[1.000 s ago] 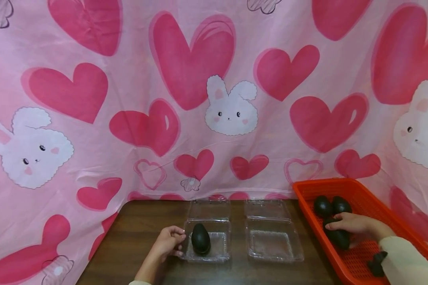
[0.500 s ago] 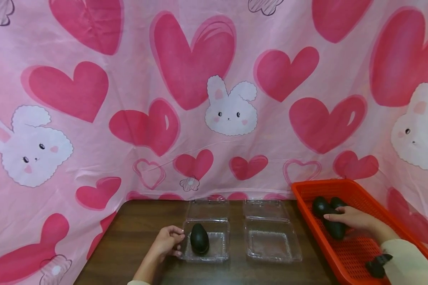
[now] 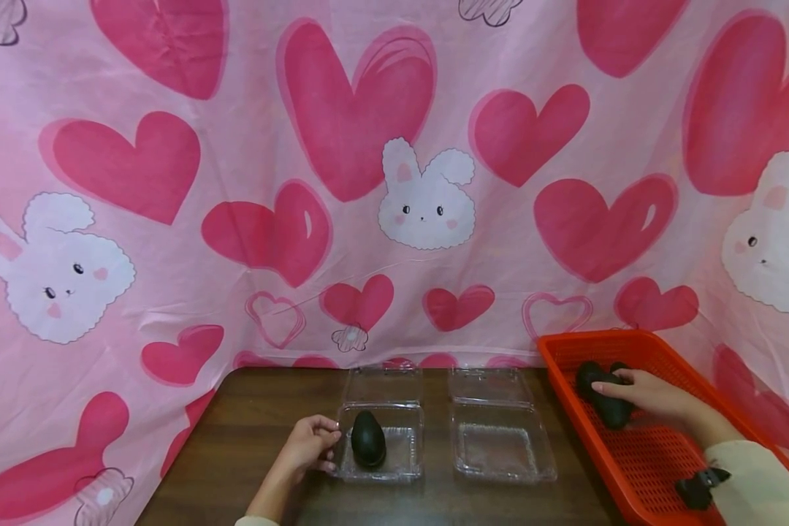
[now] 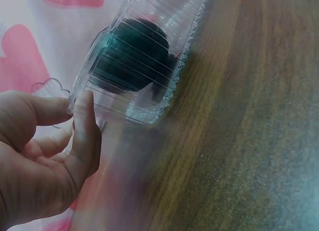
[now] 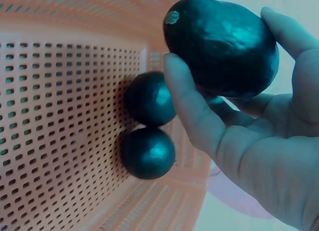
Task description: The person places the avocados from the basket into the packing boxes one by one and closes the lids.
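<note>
The right hand [image 3: 647,398] grips an avocado [image 3: 613,410] inside the orange basket [image 3: 671,467], which stands along the right edge of the tabletop [image 3: 269,394]. Thumb and fingers curl round its sides, leaving the stem end bare. Two more avocados [image 5: 148,126] sit side by side in the basket; whether the held one touches them is hard to tell.

The left hand [image 3: 309,446], well apart from the right, pinches the left rim of the left clear box [image 3: 404,446], where another avocado [image 3: 368,440] lies. The right clear box [image 3: 500,449] stands between that box and the basket, its lid folded back toward the tabletop's far edge.

The dark skin looks firm and a little glossy, so the fruit is probably fairly heavy for its size, apt to roll, and liable to bruise if dropped. A grip round the widest part seems best. The thin boxes look light and flexible, likely to slide or bend if knocked, so the rim is a sensible hold.

The basket's raised left wall is the edge to clear. Above both boxes the way is free, and bare wood runs out to the tabletop's left edge.
</note>
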`<state>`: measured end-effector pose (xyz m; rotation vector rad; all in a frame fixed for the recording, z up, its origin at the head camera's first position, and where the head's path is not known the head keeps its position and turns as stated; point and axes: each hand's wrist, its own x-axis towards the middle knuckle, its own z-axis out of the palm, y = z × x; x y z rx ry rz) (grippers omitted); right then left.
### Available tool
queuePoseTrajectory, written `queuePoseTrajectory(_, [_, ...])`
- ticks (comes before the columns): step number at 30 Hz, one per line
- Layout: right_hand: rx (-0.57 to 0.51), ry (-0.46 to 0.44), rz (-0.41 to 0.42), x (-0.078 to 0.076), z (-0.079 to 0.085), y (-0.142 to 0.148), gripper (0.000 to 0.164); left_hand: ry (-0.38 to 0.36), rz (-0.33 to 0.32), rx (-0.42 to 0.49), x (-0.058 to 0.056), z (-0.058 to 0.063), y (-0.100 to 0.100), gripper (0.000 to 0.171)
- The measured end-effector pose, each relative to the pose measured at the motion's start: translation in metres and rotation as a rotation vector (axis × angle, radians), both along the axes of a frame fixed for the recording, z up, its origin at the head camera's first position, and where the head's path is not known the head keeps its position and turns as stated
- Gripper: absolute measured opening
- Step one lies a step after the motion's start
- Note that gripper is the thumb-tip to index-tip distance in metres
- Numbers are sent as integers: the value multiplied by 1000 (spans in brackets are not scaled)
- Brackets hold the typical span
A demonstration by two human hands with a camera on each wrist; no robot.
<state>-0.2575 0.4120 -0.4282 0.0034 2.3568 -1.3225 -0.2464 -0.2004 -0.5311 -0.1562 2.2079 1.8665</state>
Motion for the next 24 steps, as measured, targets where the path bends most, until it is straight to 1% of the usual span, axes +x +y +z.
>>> queuePoseTrajectory(5, [10,60,29,2,8,-16,67,9,4,7,0,-1,1,22])
queuePoseTrajectory(8, [30,80,39,1,12,-25,67,13,6,10,1,-1,1,21])
queuePoseTrajectory(11, [23,96,53,0,16,-34,64,11,4,10,1,-1,2,20])
queuePoseTrajectory(18, [-4,133,80,-4,17,-51,63,20,11,16,1,-1,2,19])
queuePoseTrajectory(24, [-12,140,92,-7,15,-66,66,11,22,6,0,-3,2,19])
